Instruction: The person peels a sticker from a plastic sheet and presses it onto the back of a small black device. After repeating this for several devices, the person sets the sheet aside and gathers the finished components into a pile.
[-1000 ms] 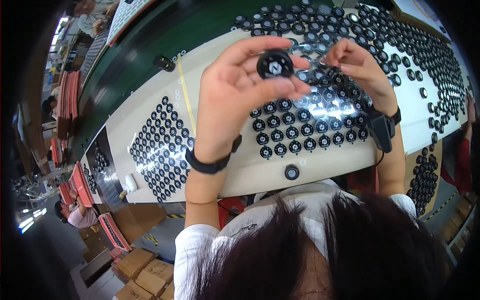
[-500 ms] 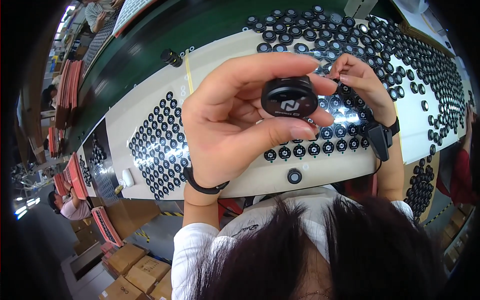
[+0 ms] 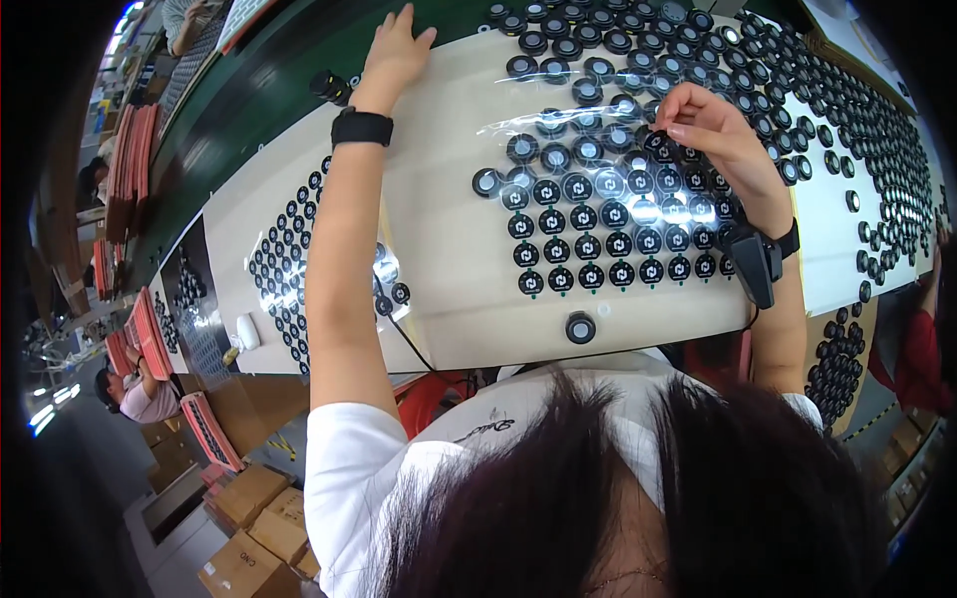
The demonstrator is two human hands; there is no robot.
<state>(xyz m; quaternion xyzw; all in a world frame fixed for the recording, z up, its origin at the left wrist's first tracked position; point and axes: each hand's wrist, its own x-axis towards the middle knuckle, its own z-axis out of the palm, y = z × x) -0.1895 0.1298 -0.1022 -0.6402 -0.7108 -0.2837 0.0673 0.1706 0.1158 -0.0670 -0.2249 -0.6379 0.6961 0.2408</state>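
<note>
Since the last frame I have, the left hand (image 3: 396,62) has gone from right in front of my camera to the far edge of the desk (image 3: 469,324), its fingers over the green surface (image 3: 284,65) beyond; the right hand (image 3: 726,145) has stayed by the rows.

The pale desk fills the middle of my view, the green surface running along its far side. Stacked cartons (image 3: 244,573) sit low at the left, another person (image 3: 140,397) is at the left rim, and a red sleeve (image 3: 909,349) shows at the right rim.

Grey-centred discs (image 3: 567,49) crowd the far side and spread to the right. Nearer, black discs with white marks (image 3: 586,217) lie in rows, bright glare across them; a second batch (image 3: 283,264) lies left of the left forearm, which covers part of it.

The left hand's grip is spread, thumb apart from fingers, nothing showing between them; its palm faces away from me, so I can't tell where the disc it carried went. The right hand's grip is nearly closed, fingertips at the edge of a marked black disc (image 3: 658,148) at the back of the rows; whether it is pinched I can't tell.

A black watch (image 3: 362,127) circles the left wrist, a boxy black device (image 3: 755,264) the right. A black cylinder (image 3: 331,88) is beside the left wrist, and one lone disc (image 3: 580,328) lies near the front edge.
</note>
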